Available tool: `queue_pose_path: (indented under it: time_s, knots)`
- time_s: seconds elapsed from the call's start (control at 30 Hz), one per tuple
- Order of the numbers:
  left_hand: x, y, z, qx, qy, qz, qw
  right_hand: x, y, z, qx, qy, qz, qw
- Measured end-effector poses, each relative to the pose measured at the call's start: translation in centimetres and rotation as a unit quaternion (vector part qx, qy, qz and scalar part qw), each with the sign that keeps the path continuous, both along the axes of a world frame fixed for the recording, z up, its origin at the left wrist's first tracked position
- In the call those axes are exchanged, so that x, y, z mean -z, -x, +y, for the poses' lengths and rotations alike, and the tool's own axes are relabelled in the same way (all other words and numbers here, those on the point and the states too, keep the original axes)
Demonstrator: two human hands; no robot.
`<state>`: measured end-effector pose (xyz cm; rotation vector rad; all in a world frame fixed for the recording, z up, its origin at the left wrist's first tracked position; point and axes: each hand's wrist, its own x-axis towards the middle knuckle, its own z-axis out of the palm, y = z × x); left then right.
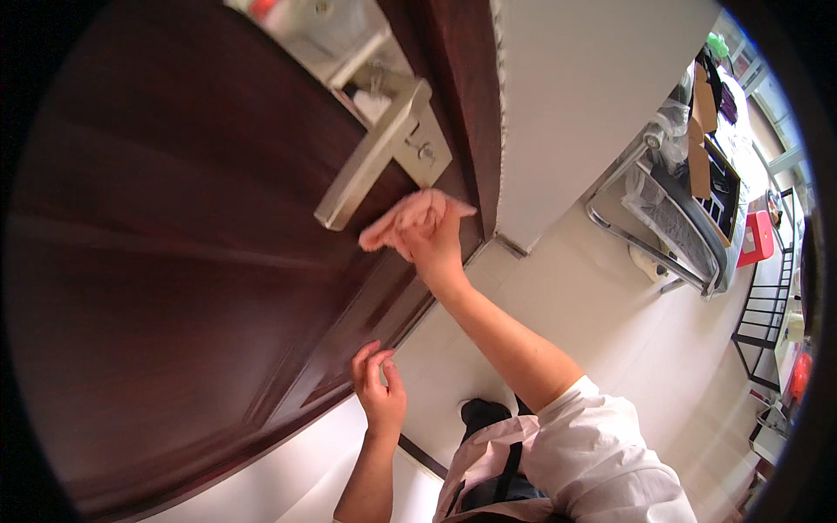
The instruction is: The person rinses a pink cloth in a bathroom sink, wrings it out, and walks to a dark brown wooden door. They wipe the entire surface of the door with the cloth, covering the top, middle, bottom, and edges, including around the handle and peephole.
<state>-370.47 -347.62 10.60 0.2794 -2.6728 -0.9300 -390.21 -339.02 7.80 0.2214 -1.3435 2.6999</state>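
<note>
My right hand (435, 245) grips a pink cloth (415, 219), which lies against the dark wooden door (196, 229) just below the lock plate. Above the cloth is the metal lever handle (373, 160), fixed to a plate with a keyhole (425, 153). My left hand (379, 389) holds nothing; its fingers are loosely curled and apart, close to the lower part of the door. Whether the fingertips touch the wood I cannot tell.
The brown door frame (467, 98) meets a white wall (582, 85) on the right. Beyond stands a folding chair (680, 229) partly wrapped in plastic, beside an open cardboard box (703, 131). A red container (755, 238) and a black metal rack (765, 307) are farther right. Pale floor (556, 274) lies below.
</note>
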Motion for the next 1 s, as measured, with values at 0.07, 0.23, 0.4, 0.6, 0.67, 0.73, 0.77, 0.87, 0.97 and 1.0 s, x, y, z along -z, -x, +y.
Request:
queue_pose_path:
  time_s: [0.07, 0.23, 0.4, 0.6, 0.67, 0.73, 0.77, 0.87, 0.97, 1.0]
  knots:
    - [-0.9, 0.3, 0.1, -0.002, 0.029, 0.014, 0.999, -1.2, -2.0, 2.4, -0.086, -0.109, -0.181, 0.974]
    - [-3.5, 0.9, 1.6, 0.005, 0.022, 0.009, 1.0, -3.9, 0.2, 7.8, 0.132, -0.195, -0.114, 0.965]
    - [-6.3, 2.3, 3.9, 0.002, 0.004, 0.041, 0.999, -14.8, 7.3, 9.9, 0.272, -0.344, 0.218, 0.872]
    - [-7.9, 4.2, 5.7, 0.013, 0.036, 0.054, 0.998, -4.9, 8.3, 9.6, 0.191, -0.397, 0.141, 0.886]
    - [-8.7, 4.3, 5.5, 0.012, 0.074, 0.064, 0.995, -6.2, 8.0, 9.4, 0.102, -0.279, 0.072, 0.952]
    - [-9.8, 4.2, 5.6, -0.021, 0.043, 0.054, 0.997, -12.2, 7.5, 8.7, 0.113, -0.198, 0.091, 0.969]
    - [-10.3, 4.1, 5.8, -0.036, 0.025, 0.048, 0.998, -15.1, 7.5, 8.6, 0.151, -0.219, 0.127, 0.956]
    - [-12.3, 4.3, 5.8, -0.033, 0.064, 0.088, 0.994, -23.9, 8.9, 9.1, 0.269, -0.303, 0.289, 0.867]
    - [-14.3, 4.5, 5.9, -0.043, 0.034, 0.091, 0.994, -30.1, 11.0, 9.4, 0.357, -0.327, 0.402, 0.777]
    - [-15.1, 4.7, 6.0, -0.045, 0.033, 0.093, 0.994, -30.4, 11.2, 9.4, 0.359, -0.353, 0.397, 0.767]
